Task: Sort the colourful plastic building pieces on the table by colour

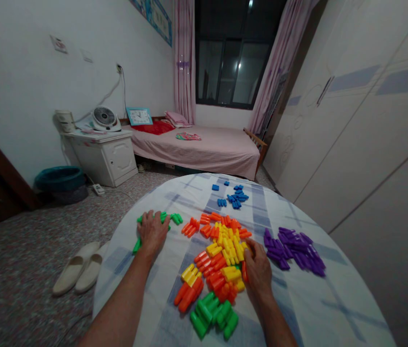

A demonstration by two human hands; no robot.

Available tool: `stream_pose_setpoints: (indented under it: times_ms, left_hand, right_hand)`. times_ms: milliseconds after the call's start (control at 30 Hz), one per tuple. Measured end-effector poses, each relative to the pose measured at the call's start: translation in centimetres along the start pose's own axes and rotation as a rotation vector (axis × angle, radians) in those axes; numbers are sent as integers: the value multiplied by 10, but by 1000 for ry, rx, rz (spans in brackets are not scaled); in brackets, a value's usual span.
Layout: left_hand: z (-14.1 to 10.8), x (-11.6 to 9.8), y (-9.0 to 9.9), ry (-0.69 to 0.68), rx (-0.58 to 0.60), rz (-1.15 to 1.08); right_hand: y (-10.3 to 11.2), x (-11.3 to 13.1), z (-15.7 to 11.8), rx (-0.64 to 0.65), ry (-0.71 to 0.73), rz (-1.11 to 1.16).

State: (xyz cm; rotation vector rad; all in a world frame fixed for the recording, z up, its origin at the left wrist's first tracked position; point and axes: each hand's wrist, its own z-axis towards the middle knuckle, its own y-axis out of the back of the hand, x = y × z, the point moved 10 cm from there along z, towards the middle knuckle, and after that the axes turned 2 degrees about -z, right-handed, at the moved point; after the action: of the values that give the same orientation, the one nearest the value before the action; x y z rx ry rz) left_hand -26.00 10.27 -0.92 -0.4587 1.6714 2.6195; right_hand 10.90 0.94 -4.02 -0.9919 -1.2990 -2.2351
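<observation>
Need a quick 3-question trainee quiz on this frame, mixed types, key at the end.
1. True or false: the left hand rests on the green pieces near the table's left edge.
2. Which colour lies farthest from the person? A purple B blue C orange
3. Fill in: the right hand touches the mixed pile of yellow, orange and ____ pieces.

Key:
1. True.
2. B, the blue pieces lie at the far side; the purple pieces lie to the right.
3. Red.
</observation>
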Motion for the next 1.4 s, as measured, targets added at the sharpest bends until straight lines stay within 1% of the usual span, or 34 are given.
stream_pose_setpoints:
  times_ms: [67, 133, 200, 233, 300, 367, 467, 567, 667, 900, 1067, 1167, 1267, 1333, 1400]
  left_hand:
    - [0, -9, 1, -35, -30, -59]
    - [-2, -23, 8, -92, -101, -121]
    - [-8, -45, 16, -199, -153, -223]
    - [-13, -59, 18, -274, -153, -290]
    - [-25, -86, 16, -428, -104, -416]
    - [-39, -108, 9, -541, -28, -491]
    - [-54, -124, -5, -633, 69, -517]
    - [-56, -126, -14, -659, 98, -487]
    - [-51, -122, -20, -644, 80, -449]
    - [-36, -108, -28, -510, 29, -473]
    - [-32, -101, -23, -440, 40, -576]
    - [-30, -99, -15, -413, 41, -673]
    - [-30, -97, -4, -381, 16, -750]
    - [-33, -102, -1, -408, 17, -765]
    - [-40, -112, -2, -481, 47, -748]
  right_hand:
    - [0, 0, 0, 2, 0, 0]
    - [-1, 0, 0, 7, -2, 1]
    - [-1, 0, 1, 11, -7, -3]
    - [-1, 0, 1, 11, -9, -5]
    - [-1, 0, 1, 8, -14, -7]
    - [0, 0, 0, 6, -13, -10]
    - [0, 1, 0, 8, -1, -14]
    - [0, 2, 0, 6, -7, -14]
    - [1, 3, 0, 2, -12, -20]
    - [1, 2, 0, 5, -7, -14]
    - [1, 2, 0, 11, -5, -19]
    - [0, 3, 1, 14, 6, -16]
    - [0, 2, 1, 13, -3, -14]
    - [0, 1, 1, 13, -11, -11]
    - [0, 1, 1, 11, -3, -8]
